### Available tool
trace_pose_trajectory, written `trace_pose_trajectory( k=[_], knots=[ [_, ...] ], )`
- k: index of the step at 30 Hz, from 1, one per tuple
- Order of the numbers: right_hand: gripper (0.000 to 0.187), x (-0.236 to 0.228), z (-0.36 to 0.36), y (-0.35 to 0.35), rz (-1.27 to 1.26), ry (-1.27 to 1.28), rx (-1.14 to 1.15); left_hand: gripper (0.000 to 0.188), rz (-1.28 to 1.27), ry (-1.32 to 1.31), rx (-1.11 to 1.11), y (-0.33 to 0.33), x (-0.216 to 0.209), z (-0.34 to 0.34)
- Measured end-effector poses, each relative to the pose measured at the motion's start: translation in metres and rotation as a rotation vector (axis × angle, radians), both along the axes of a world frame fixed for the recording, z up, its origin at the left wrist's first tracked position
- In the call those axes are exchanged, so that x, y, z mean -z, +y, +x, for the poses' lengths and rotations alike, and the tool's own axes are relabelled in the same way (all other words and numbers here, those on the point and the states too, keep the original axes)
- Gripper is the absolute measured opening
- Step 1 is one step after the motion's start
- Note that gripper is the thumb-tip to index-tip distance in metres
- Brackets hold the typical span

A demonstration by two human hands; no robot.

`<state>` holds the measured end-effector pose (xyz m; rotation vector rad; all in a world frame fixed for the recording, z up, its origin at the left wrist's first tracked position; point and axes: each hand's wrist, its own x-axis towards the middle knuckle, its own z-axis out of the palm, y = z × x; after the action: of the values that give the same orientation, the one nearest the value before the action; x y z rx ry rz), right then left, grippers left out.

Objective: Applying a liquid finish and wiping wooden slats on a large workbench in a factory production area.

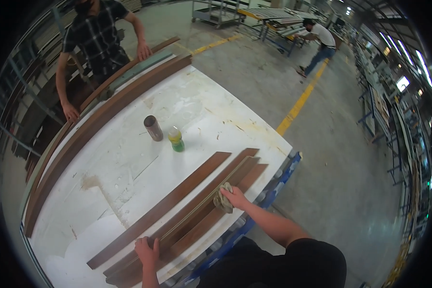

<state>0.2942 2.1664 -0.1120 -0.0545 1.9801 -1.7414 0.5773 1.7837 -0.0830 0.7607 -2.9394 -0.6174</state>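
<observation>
Several long brown strips lie side by side on a white tabletop (101,192) in front of me. My right hand (233,198) is closed round a crumpled greenish-grey rag (222,200), which rests on the grooved brown strip (201,204). Toward the near left end of that strip, my left hand (148,250) lies on it with the fingers spread. A flat brown strip (163,209) lies a little farther in, apart from both hands. Nearer my body, a shorter brown strip (213,221) is partly covered by my right forearm.
A brown cylindrical can (153,128) and a green-and-yellow bottle (176,139) stand mid-table. Across it, a person in a plaid shirt (98,41) touches long strips beside a thick brown beam (101,113). Another person (319,41) bends over a far rack. Blue framing (288,168) edges the table's right side.
</observation>
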Motion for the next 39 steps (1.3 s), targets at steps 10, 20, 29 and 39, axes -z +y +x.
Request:
trace_pose_trajectory(
  k=[10,20,29,39],
  knots=[
    [0.024,0.008,-0.015,0.026,0.014,-0.048,-0.084,0.047,-0.122,-0.016,-0.098,0.018,0.017,-0.005],
    [0.026,-0.023,-0.128,0.055,-0.070,0.082,0.278,0.038,-0.081,-0.168,-0.280,0.015,0.009,-0.032],
    [0.024,-0.033,-0.073,-0.011,-0.175,-0.091,-0.317,0.029,0.453,-0.127,0.287,0.178,-0.095,-0.138],
    [0.031,-0.085,-0.041,-0.068,-0.082,-0.289,-0.798,0.042,0.077,-0.058,0.431,0.222,-0.080,-0.138]
  ],
)
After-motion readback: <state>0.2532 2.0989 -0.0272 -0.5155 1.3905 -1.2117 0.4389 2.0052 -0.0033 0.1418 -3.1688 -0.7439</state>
